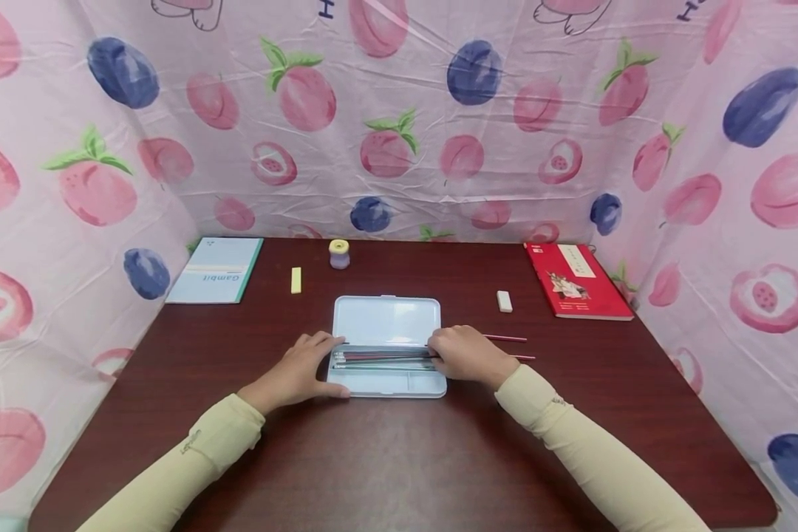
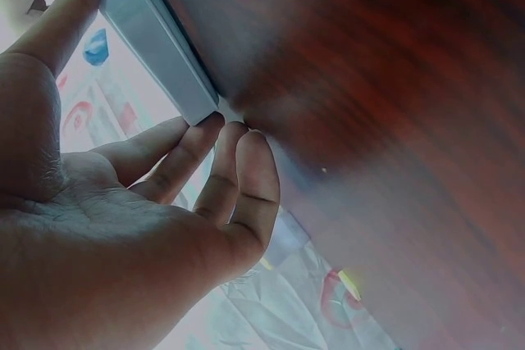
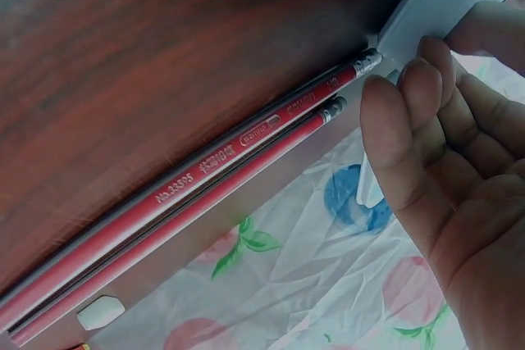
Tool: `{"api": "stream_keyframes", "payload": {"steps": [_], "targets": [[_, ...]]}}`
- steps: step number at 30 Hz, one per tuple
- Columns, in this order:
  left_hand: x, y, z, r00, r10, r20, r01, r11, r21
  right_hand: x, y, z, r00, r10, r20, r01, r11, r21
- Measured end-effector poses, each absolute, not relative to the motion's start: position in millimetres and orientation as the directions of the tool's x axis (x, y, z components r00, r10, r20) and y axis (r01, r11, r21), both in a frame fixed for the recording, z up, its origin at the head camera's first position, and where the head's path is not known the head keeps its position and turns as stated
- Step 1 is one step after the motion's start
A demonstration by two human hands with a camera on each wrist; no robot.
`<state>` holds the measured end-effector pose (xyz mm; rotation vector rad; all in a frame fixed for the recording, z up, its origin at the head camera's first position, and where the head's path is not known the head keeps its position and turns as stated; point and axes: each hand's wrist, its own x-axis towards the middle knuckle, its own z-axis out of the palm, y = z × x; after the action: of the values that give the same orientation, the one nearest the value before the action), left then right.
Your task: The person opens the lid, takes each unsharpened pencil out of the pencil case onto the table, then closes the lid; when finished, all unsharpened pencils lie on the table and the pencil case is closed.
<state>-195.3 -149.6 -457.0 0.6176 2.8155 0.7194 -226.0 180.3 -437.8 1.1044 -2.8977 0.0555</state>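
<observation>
A light blue pencil case (image 1: 372, 383) lies with its lid (image 1: 379, 318) raised at the back. Several pencils (image 1: 382, 359) rest lengthwise in its rear compartment, their right ends hidden by a hand. My left hand (image 1: 299, 372) grips the case's left end, thumb at the front corner and fingers towards the hinge. At the right end, my right hand (image 1: 467, 353) has curled fingers against the case, with the thumb on its edge (image 3: 447, 6). Two red pencils (image 3: 213, 157) lie on the table right beside that hand, partly hidden by it in the head view.
Behind the case are a yellow strip (image 1: 295, 281), a small yellow-topped jar (image 1: 339, 253) and a white eraser (image 1: 504, 301). A pale blue notebook (image 1: 215, 270) lies at the back left, a red book (image 1: 578, 281) at the back right. Fruit-patterned cloth (image 1: 399, 111) surrounds the table.
</observation>
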Motion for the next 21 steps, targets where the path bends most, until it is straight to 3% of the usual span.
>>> {"api": "stream_keyframes", "payload": {"steps": [8, 21], "targets": [[-195, -150, -457, -0.9, 0.43, -0.066, 0.346, 0.799, 0.493, -219, 186, -433, -0.734, -0.665, 0.135, -0.667, 0.744, 0.036], [-195, -150, -457, -0.902, 0.428, -0.063, 0.343, 0.797, 0.497, -215, 209, -431, -0.801, -0.592, 0.087, -0.597, 0.8, -0.053]]}}
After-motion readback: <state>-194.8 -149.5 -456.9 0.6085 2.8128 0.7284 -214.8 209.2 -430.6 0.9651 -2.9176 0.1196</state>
